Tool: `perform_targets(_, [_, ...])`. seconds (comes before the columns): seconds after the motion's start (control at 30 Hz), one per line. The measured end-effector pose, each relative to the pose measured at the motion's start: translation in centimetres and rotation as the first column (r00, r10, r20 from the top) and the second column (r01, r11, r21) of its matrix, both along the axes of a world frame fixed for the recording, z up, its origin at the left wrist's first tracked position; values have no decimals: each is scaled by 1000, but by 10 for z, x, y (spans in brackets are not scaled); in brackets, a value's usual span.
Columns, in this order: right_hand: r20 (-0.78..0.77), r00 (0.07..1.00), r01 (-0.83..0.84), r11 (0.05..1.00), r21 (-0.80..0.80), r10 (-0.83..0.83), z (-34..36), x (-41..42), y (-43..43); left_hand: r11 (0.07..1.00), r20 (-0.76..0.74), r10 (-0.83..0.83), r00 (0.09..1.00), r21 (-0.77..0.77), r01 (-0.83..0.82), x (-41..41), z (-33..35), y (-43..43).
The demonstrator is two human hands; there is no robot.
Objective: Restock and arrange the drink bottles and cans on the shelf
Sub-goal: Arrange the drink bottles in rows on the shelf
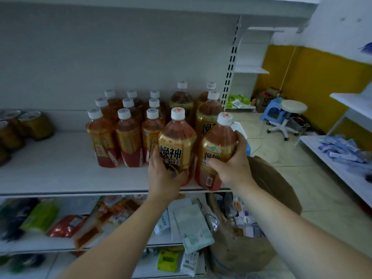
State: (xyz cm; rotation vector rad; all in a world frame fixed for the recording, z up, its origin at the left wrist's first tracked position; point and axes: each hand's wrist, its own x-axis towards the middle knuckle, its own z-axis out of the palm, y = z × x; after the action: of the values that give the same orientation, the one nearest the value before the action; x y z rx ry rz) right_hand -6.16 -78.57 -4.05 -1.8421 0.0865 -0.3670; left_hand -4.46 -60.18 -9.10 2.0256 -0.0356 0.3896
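Note:
On the white shelf [60, 178] two big gold-labelled tea bottles stand at the front right edge. My left hand [164, 174] grips the left big bottle [177, 141] low on its label. My right hand [234, 164] wraps round the right big bottle [216, 146], which tilts slightly at the shelf's right end. Behind them stand several more big bottles [208, 117]. To their left, rows of smaller red-and-gold tea bottles [128, 137] with white caps fill the shelf's middle. Gold cans [34, 123] stand at the far left.
The shelf below [50, 244] holds snack packets and sachets. A brown cardboard box [271, 186] of goods stands on the floor to the right. Further right are a white stool [289, 113], a blue step stool [271, 111] and another rack [342, 158] with blue packets.

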Motion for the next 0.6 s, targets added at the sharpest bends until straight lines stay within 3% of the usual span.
perform_targets(0.33, [100, 994, 55, 998, -24, -52, -1, 10, 1, 971, -52, 236, 970, 44, -233, 36, 5, -42])
perform_targets(0.47, [89, 995, 58, 996, -62, -52, -3, 16, -2, 977, -55, 210, 976, 58, -207, 35, 6, -40])
perform_targets(0.53, [57, 996, 67, 993, -101, -62, -4, 18, -4, 970, 87, 185, 979, 145, -197, 28, 9, -30])
perform_targets(0.6, [29, 999, 26, 992, -121, -22, -6, 20, -8, 903, 326, 114, 939, 360, -234, 30, 18, -15])
